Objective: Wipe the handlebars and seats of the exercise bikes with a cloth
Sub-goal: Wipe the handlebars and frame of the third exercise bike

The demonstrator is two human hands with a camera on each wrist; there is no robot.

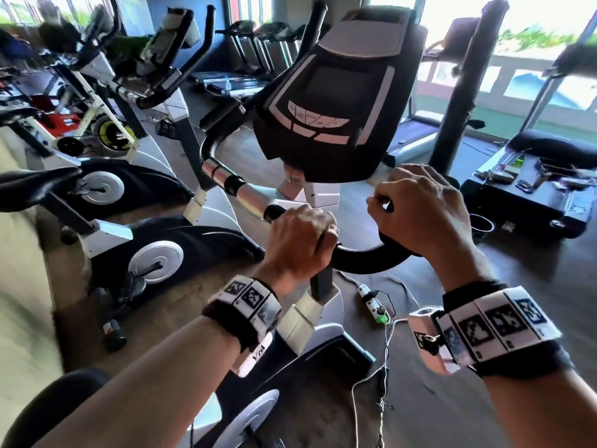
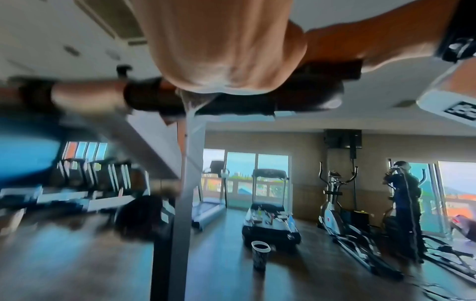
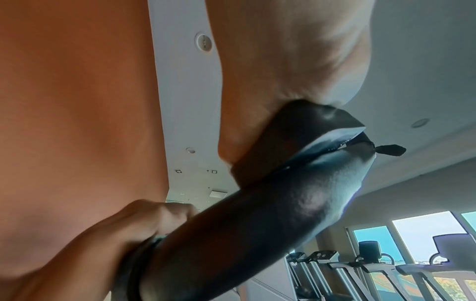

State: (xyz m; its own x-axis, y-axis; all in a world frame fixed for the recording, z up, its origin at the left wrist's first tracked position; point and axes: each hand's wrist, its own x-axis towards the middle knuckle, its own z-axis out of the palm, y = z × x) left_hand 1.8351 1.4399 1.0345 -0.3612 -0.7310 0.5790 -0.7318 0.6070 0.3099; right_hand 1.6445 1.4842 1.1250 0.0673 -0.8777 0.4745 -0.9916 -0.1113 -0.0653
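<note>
Exercise bike handlebar [image 1: 361, 258], black, curves below the console [image 1: 336, 101]. Left hand [image 1: 298, 244] wraps its left section beside the chrome sensor [image 1: 250, 197], grip closed round the bar. Right hand [image 1: 426, 211] curls round the right section, grip closed too. Cloth not discernible. Power strip [image 1: 371, 300] on the floor [image 1: 517, 286] below.
</note>
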